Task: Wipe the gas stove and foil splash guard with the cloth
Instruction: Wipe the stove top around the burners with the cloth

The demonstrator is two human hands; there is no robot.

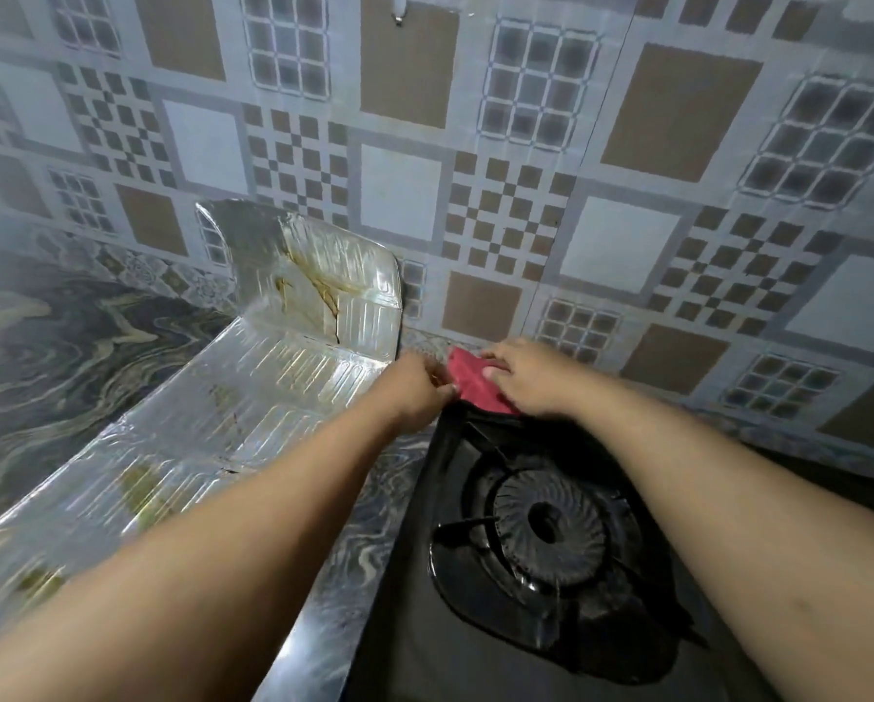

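A black gas stove (424,625) with a round burner (548,526) fills the lower middle. A red cloth (470,380) lies at the stove's far left corner, against the wall. My left hand (417,392) pinches the cloth's left edge. My right hand (523,377) rests on its right side with fingers curled over it. The foil splash guard (252,397) leans to the left of the stove, silver and ribbed, with brown grease stains and a tear near its upper part.
A patterned tiled wall (526,195) stands right behind the stove. The marbled dark countertop (45,357) spreads to the left behind the foil, and a strip of it (374,509) shows between foil and stove.
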